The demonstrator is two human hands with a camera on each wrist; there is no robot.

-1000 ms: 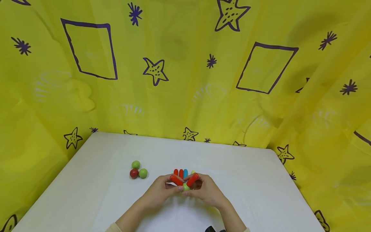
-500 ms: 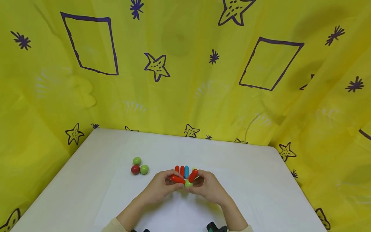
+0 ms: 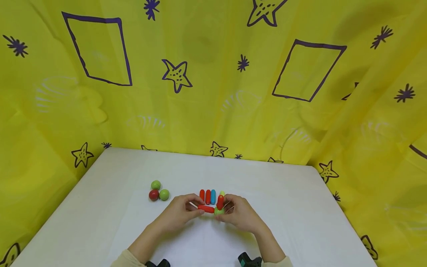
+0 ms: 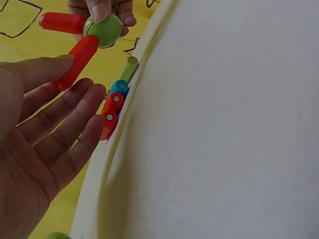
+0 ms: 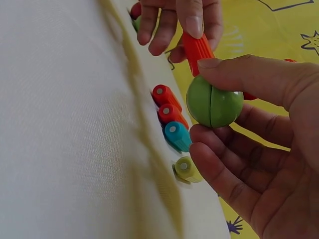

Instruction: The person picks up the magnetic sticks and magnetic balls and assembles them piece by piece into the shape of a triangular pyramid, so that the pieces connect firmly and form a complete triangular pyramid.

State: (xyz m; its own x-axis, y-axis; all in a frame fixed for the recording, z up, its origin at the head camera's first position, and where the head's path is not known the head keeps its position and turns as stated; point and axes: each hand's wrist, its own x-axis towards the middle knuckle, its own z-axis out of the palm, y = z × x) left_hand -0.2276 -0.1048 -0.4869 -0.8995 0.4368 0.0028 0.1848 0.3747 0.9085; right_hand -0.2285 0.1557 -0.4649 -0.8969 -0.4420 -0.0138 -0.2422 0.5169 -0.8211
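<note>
Three balls (image 3: 154, 195), one red, two green: touching, left of the hands. Left hand (image 3: 181, 211): forearm slants inward; thumb and index finger pinch a red stick (image 3: 206, 209), remaining fingers extended. Held ball (image 3: 218, 211): green, raised between the hands; the red stick touches its left side, an upright stick (image 3: 220, 202), also red, its top. Stick row (image 3: 208, 197): red, red, blue, pale green, just beyond. Right hand (image 3: 238, 215): forearm slants inward, thumb and fingers grip the held ball. Table (image 3: 267, 185): white; side edges and far edge, along the curtain (image 3: 200, 122), stand well apart from both hands.
</note>
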